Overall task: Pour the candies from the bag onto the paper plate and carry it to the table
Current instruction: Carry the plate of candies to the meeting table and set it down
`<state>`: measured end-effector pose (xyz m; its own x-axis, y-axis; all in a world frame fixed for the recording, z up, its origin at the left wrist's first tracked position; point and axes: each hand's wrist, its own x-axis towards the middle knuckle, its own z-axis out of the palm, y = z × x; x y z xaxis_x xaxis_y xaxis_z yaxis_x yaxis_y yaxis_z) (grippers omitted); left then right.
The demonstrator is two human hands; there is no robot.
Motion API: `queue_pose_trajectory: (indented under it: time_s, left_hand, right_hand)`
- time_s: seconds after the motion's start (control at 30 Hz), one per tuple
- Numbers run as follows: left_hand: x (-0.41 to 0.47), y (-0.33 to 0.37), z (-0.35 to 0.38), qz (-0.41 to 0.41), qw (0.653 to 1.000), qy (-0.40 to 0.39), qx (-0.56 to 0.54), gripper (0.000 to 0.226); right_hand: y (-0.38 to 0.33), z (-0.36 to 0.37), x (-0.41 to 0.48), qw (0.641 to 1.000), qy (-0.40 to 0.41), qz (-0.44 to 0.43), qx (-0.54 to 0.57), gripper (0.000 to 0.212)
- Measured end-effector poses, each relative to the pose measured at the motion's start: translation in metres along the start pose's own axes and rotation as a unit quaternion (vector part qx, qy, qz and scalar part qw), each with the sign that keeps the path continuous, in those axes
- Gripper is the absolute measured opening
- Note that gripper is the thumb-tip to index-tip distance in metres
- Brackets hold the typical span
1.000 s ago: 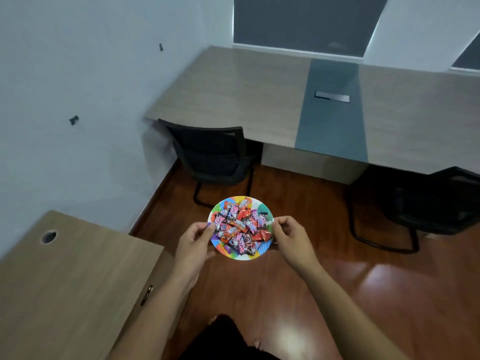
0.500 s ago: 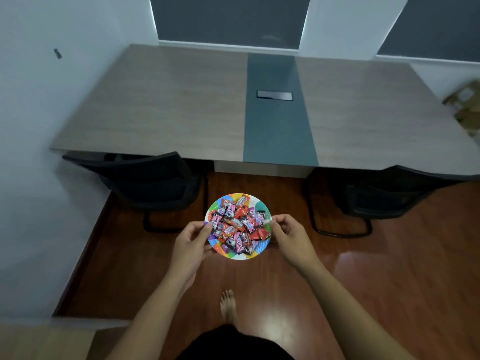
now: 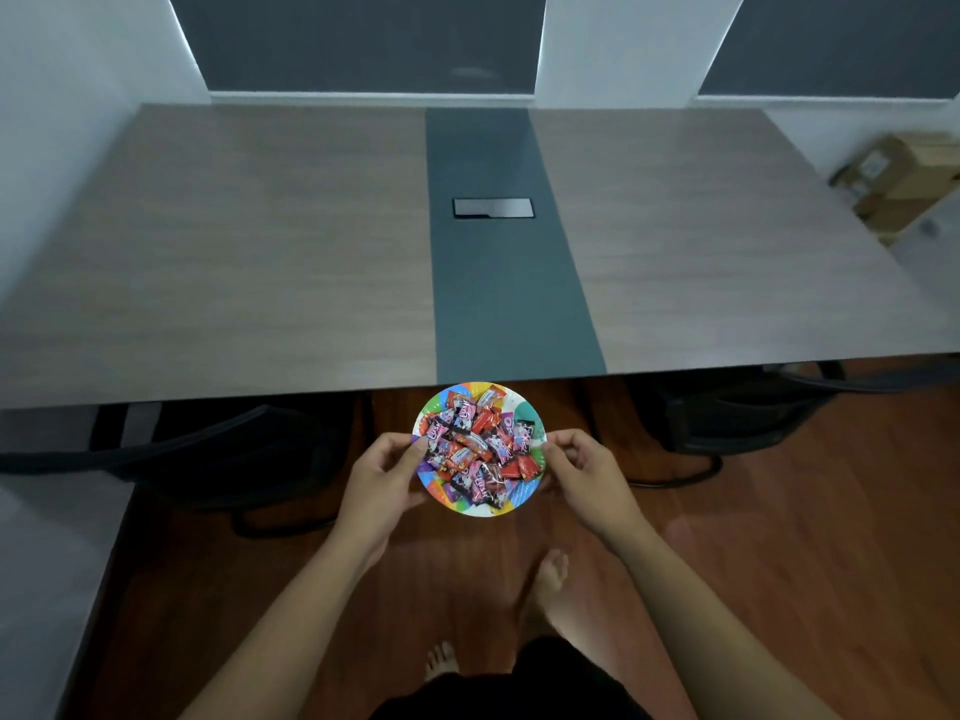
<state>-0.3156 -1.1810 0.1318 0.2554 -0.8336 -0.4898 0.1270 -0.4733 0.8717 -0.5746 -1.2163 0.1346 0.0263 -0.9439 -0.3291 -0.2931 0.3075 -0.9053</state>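
Note:
A colourful paper plate (image 3: 522, 497) heaped with several wrapped candies (image 3: 478, 449) hangs level in the air above the wooden floor. My left hand (image 3: 382, 483) pinches its left rim and my right hand (image 3: 584, 472) pinches its right rim. The plate's far edge sits just short of the near edge of the large table (image 3: 260, 262), in line with the table's dark centre strip (image 3: 504, 283). No candy bag is in view.
A black cable hatch (image 3: 492, 207) lies in the table's dark strip. Two black chairs are tucked under the near edge, one at left (image 3: 218, 449) and one at right (image 3: 737, 413). Cardboard boxes (image 3: 904, 179) stand at far right. My bare feet (image 3: 545, 584) are on the floor.
I have walked towards the large table and turned to face it; it now fills the view and the plate has come up to its near edge. Both hands keep the same hold.

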Motion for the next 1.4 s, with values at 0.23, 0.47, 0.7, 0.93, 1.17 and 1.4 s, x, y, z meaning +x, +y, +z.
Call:
queue_pose_trajectory:
  time_s: [0.23,0.47,0.7,0.93,1.17,1.4]
  left_hand:
    - [0.077,0.042,0.056,-0.018,0.999,0.022,-0.032,0.019]
    - [0.150,0.086,0.116,-0.023,0.996,0.059,-0.056,0.020]
    - [0.224,0.129,0.140,-0.012,0.998,0.063,-0.021,0.023]
    - [0.308,0.176,0.137,-0.005,0.999,0.034,0.015,0.024]
    - [0.400,0.219,0.129,-0.019,1.000,0.000,0.021,0.023]
    - [0.473,0.240,0.128,-0.032,0.999,-0.031,0.008,0.018]
  right_hand:
    - [-0.015,-0.035,0.109,1.000,-0.030,-0.006,0.003,0.016]
    - [-0.047,-0.079,0.221,0.997,-0.077,-0.008,-0.011,0.018]
    - [-0.076,-0.090,0.310,0.997,-0.082,-0.003,0.001,0.016]
    - [-0.104,-0.073,0.393,0.997,-0.069,0.014,0.019,0.013]
    - [-0.136,-0.053,0.466,0.998,-0.045,0.038,0.009,0.014]
    - [-0.154,-0.040,0.521,0.998,-0.009,0.055,0.000,0.017]
